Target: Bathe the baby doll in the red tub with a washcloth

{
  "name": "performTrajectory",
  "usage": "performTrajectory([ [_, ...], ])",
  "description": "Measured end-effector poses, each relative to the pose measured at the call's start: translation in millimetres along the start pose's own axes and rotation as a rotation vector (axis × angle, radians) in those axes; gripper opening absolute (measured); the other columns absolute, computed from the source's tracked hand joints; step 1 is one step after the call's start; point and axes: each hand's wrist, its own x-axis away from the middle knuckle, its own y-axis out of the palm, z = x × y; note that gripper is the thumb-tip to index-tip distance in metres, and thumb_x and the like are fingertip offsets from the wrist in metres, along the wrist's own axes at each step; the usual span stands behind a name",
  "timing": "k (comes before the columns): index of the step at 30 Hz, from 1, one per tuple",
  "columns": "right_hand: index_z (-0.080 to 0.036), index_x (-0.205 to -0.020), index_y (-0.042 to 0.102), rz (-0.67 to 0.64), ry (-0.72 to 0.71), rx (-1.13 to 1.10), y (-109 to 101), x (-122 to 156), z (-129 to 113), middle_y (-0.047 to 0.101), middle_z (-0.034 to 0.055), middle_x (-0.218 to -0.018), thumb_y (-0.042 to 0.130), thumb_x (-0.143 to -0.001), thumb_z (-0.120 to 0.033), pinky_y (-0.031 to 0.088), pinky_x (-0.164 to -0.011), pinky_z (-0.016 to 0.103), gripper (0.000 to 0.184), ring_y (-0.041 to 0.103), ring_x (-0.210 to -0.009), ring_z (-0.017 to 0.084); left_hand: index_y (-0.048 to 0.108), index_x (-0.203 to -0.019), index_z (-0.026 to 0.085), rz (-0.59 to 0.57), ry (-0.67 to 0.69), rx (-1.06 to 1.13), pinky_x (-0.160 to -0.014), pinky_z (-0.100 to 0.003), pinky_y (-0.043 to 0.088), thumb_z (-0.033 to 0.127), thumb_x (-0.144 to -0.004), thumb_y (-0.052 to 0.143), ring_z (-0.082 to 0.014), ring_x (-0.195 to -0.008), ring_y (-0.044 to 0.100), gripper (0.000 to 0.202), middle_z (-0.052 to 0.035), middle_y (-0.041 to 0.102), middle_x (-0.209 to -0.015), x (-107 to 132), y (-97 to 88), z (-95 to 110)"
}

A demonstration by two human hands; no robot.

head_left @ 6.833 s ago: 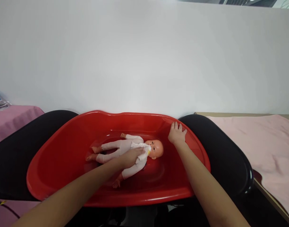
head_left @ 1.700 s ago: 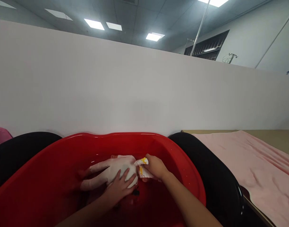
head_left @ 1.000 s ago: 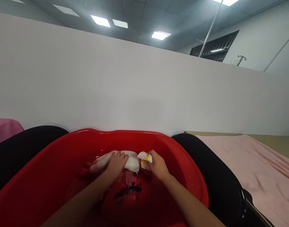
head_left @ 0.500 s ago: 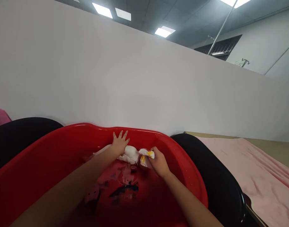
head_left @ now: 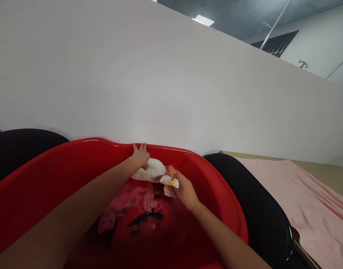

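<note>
The white-clothed doll (head_left: 156, 170) lies near the far wall of the red tub (head_left: 87, 157), at lower centre of the frame. Just right of that, my right grip (head_left: 185, 190) is closed on a white-and-yellow cloth (head_left: 170, 181). My left grip (head_left: 140, 155) is at the doll's body; whether it clasps, I cannot tell.

The left arm (head_left: 87, 201) partly hides the doll (head_left: 154, 170).
</note>
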Motion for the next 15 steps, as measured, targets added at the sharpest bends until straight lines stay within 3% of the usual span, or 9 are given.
performTrajectory([
  [5, -0.026, -0.096, 0.057, -0.096, -0.103, 0.106, 6, 5, -1, 0.070, -0.0008, -0.096, 0.057, -0.091, -0.029, 0.049, -0.074, 0.030, 0.006, 0.064, -0.085, 0.019, 0.065, -0.139, 0.012, -0.034, 0.022, 0.042, -0.116, -0.079, 0.017, 0.048, -0.069, 0.090, -0.0489, -0.158, 0.008, 0.082, -0.0305, 0.014, -0.168, -8, 0.7, -1],
  [7, -0.025, -0.092, 0.056, -0.147, -0.258, 0.250, 11, 8, -1, 0.068, 0.0013, -0.096, 0.055, -0.091, -0.023, 0.048, -0.076, 0.032, 0.002, 0.062, -0.087, 0.020, 0.064, -0.140, 0.013, -0.042, 0.025, 0.060, -0.116, -0.079, 0.017, 0.046, -0.065, 0.093, -0.0501, -0.158, 0.007, 0.087, -0.0290, 0.014, -0.169, -12, 0.6, -1],
  [11, -0.022, -0.092, 0.057, -0.254, -0.618, 0.545, 22, 11, -1, 0.065, 0.0048, -0.095, 0.052, -0.091, -0.011, 0.044, -0.077, 0.033, 0.013, 0.057, -0.087, 0.020, 0.059, -0.146, 0.013, -0.068, 0.011, 0.095, -0.118, -0.077, 0.018, 0.040, -0.060, 0.097, -0.0502, -0.158, 0.006, 0.098, -0.0282, 0.011, -0.169, -15, -3.0, 1],
  [15, -0.020, -0.101, 0.061, -0.309, -1.008, 0.770, 44, -4, -10, 0.067, 0.0066, -0.099, 0.046, -0.100, -0.011, 0.043, -0.081, 0.037, 0.018, 0.057, -0.091, 0.021, 0.053, -0.149, 0.006, -0.079, 0.036, 0.128, -0.121, -0.071, 0.020, 0.037, -0.061, 0.097, -0.0499, -0.157, 0.006, 0.103, -0.0304, 0.004, -0.168, -15, -5.8, 0],
])
